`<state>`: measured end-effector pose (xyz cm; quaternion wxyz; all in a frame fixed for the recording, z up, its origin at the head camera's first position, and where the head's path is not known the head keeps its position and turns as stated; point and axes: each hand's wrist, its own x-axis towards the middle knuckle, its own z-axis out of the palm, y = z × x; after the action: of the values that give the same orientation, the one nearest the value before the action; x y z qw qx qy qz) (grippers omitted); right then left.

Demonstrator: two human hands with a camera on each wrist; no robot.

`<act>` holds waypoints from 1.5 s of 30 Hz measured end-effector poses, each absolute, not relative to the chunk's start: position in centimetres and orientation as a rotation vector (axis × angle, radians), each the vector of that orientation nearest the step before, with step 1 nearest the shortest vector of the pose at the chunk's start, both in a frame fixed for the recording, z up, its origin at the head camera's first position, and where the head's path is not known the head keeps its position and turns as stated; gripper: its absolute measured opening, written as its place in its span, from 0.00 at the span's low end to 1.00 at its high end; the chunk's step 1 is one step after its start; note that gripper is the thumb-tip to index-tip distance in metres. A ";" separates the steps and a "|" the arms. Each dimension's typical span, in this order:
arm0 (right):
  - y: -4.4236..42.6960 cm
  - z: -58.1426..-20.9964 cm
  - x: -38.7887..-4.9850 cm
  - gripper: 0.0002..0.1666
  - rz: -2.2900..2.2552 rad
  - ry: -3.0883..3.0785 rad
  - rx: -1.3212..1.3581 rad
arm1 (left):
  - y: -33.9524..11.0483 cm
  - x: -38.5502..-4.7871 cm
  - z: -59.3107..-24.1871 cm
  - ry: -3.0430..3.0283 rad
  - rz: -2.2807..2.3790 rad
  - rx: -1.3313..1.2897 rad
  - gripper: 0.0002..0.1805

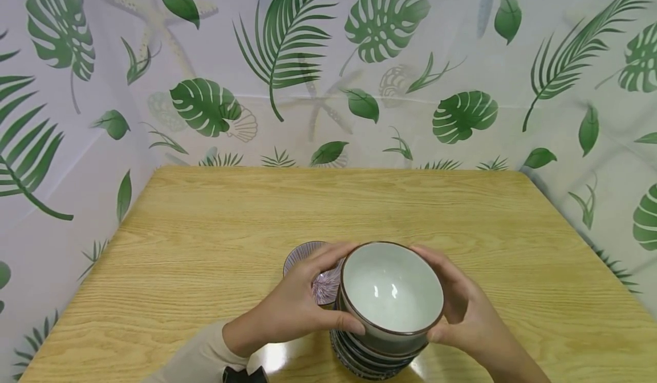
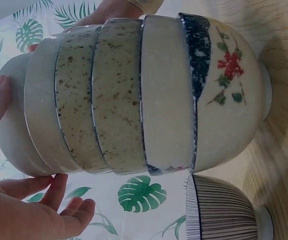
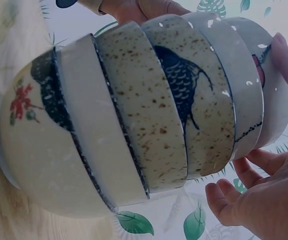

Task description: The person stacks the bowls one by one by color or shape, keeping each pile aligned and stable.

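A stack of several bowls stands near the table's front edge, a pale-lined bowl (image 1: 392, 289) with a brown rim on top. My left hand (image 1: 297, 303) holds that top bowl from the left, thumb toward me and fingers behind. On its right side my right hand (image 1: 469, 309) grips it likewise. Lower in the stack, two speckled bowls (image 2: 116, 95) show, one with a blue fish (image 3: 181, 82). The bottom bowl (image 2: 228, 110) has a red flower and a navy patch. In the wrist views the top bowl (image 3: 273, 85) sits nested in the one beneath.
Behind my left hand stands a striped bowl (image 1: 303, 253), partly covered by the hand and close beside the stack. The wooden table (image 1: 205, 223) meets a leaf-patterned cloth (image 1: 328, 126) at its back and sides.
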<state>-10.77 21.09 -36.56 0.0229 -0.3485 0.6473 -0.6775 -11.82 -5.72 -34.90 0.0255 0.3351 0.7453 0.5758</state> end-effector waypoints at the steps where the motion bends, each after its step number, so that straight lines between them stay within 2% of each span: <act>1: 21.1 -36.6 -10.7 0.52 -2.095 2.008 -1.075 | -5.7 -11.8 -35.0 2.299 1.784 1.039 0.49; 45: 21.1 -38.0 -9.7 0.54 -2.113 2.019 -1.066 | -6.2 -11.4 -36.2 2.308 1.710 1.044 0.52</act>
<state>-9.69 21.15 -37.98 0.0153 -0.3425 0.6490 -0.6792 -11.43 -6.16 -36.21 0.0426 0.3413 0.7545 0.5589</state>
